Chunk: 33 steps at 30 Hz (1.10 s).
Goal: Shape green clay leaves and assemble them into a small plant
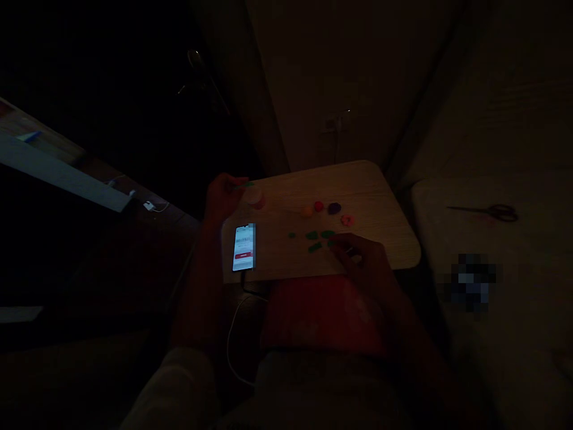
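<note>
The scene is very dark. My left hand [224,196], at the far left corner of the small wooden table [277,263], pinches a thin green piece [249,184] whose kind is unclear. Beside it stands a small pale round tub [254,198]. My right hand [364,257] is at the near right, thumb and forefinger closed around a small green clay piece [330,243]. Several flat green clay pieces [312,235] lie just left of those fingertips. Behind them sit an orange lump [307,211], a red ball [319,206], a dark purple lump [334,208] and a pink ring-like flower shape [347,220].
A lit phone [243,248] lies at the table's left, with a cable [230,340] hanging below. A red surface [313,310] is under the near edge. Scissors [496,211] lie on a pale surface at right, near a blurred-out object [472,282]. A wall socket [331,124] is behind.
</note>
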Motion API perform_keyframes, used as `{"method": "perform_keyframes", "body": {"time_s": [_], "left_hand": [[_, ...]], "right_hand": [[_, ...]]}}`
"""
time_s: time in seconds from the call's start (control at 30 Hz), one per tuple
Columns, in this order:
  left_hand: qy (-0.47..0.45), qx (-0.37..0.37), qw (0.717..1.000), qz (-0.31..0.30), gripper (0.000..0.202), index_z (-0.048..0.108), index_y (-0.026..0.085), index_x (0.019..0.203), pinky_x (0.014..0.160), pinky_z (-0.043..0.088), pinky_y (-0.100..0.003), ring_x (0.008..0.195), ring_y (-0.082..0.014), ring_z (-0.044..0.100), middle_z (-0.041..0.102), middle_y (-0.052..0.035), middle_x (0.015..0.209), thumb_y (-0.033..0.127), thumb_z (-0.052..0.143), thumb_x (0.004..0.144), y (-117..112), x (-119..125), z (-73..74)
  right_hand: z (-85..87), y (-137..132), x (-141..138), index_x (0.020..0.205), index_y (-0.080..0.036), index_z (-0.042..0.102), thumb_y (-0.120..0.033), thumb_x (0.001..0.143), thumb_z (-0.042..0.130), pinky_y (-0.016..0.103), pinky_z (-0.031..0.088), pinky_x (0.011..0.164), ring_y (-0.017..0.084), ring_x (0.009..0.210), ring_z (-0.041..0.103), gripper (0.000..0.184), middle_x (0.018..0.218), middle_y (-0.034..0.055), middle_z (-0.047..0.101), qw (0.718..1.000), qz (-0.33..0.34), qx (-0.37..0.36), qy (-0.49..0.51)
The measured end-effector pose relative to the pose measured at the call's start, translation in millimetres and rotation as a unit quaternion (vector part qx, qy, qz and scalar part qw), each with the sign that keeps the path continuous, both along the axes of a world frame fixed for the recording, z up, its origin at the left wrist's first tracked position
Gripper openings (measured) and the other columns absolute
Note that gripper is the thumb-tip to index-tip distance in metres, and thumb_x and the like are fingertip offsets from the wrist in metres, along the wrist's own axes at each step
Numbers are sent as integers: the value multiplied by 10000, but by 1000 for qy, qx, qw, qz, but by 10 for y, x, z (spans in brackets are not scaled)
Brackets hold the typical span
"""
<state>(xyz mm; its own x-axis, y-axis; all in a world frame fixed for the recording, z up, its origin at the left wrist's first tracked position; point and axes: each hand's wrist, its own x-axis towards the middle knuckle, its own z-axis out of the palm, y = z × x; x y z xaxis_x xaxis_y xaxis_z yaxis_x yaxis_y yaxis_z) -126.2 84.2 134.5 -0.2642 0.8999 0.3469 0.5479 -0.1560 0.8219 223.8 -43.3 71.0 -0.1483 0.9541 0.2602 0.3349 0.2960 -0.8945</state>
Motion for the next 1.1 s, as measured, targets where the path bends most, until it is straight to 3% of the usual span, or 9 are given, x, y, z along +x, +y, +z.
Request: {"method": "perform_keyframes", "body": {"time_s": [0.27,0.4,0.53,0.67,0.77,0.9,1.0,1.1], "left_hand": [[-70,-7,997,35,275,583,194,748,772,542,-303,806,-182,663,615,6,718,58,816,691,87,96,-119],[-167,7,986,11,394,479,216,716,837,595,-342,908,-198,728,592,9,746,227,870,762,75,133,-190],[-214,41,975,-38,480,430,223,736,880,620,-381,994,-204,753,699,-24,925,394,874,794,4,260,-208],[-202,29,979,12,429,483,240,789,776,598,-343,849,-189,732,722,-20,844,422,871,792,45,259,-223],[-132,-4,991,20,251,615,217,834,721,550,-316,737,-175,678,706,-14,757,305,844,782,135,97,-233],[110,-57,992,29,51,718,178,833,927,530,-359,916,-215,678,741,-51,877,203,733,791,206,-171,-204],[253,-86,963,23,139,750,178,941,1087,472,-415,1127,-266,643,741,-97,1098,217,643,861,232,-267,-170],[313,-105,944,-11,203,755,177,1004,1129,444,-441,1188,-287,628,725,-118,1189,169,601,873,296,-258,-154]], "right_hand": [[-45,-1,40,1023,-226,815,-344,966,646,322,603,639,222,743,775,214,993,85,842,998,23,22,-46],[-54,2,54,1016,-235,816,-325,973,632,323,603,656,226,766,780,209,988,76,841,997,32,30,-57],[-62,2,70,1015,-239,818,-339,971,641,325,602,658,229,766,780,208,985,78,841,997,38,21,-64],[-86,-1,99,1035,-225,817,-330,973,637,328,597,673,233,788,782,218,998,85,839,997,40,20,-65],[-101,1,126,1038,-217,817,-329,976,633,331,597,682,229,776,776,224,997,84,838,997,39,14,-71],[-123,16,153,1045,-219,817,-332,975,636,330,607,710,229,800,782,225,1001,85,839,997,35,13,-75],[-144,31,165,1042,-214,817,-330,981,627,318,608,708,227,810,784,230,1014,89,839,996,39,17,-75],[-158,38,179,1054,-212,814,-328,988,622,315,609,715,226,824,785,234,1027,90,838,996,46,23,-75]]}}
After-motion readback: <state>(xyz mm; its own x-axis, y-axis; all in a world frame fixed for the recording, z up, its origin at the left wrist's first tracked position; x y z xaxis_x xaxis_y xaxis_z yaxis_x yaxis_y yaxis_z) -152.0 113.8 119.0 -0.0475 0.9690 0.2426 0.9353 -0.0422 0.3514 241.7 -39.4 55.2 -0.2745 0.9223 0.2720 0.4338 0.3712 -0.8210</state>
